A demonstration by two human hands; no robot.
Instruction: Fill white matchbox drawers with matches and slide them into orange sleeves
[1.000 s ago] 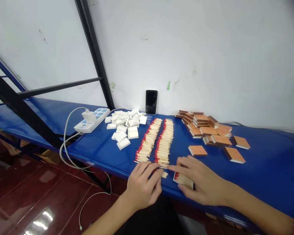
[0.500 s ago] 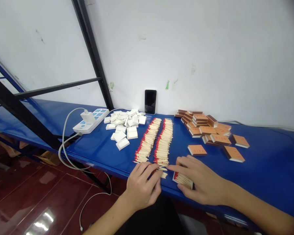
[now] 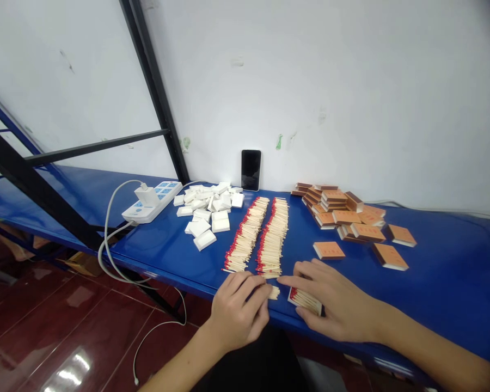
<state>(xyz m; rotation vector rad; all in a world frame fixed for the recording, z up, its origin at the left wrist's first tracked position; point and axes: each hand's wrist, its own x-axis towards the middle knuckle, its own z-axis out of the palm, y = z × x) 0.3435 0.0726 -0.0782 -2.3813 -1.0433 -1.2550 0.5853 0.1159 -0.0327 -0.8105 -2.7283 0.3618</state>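
My left hand (image 3: 240, 309) is closed at the near edge of the blue table, its fingers curled over a few matches (image 3: 274, 293) whose pale ends stick out on the right. Just to the right, my right hand (image 3: 338, 300) grips a small white matchbox tray (image 3: 306, 301) between thumb and fingers. Red-headed matches fill the part of the tray that shows; the hand hides the rest. The right index finger points left, close to the near end of the right-hand row of matches (image 3: 274, 234). A second row of matches (image 3: 247, 234) runs beside it, red heads to the left.
White matchbox trays (image 3: 212, 201) lie heaped at the back left, beside a power strip (image 3: 153, 201) with a plugged-in charger. Orange-brown matchbox sleeves (image 3: 338, 209) are piled at the back right, with one sleeve (image 3: 329, 250) nearer. A phone (image 3: 251, 170) leans on the wall.
Loose matches below the right-hand row have been drawn slightly towards my left hand, leaving a small gap under the row. My right hand and the tray have hardly moved.
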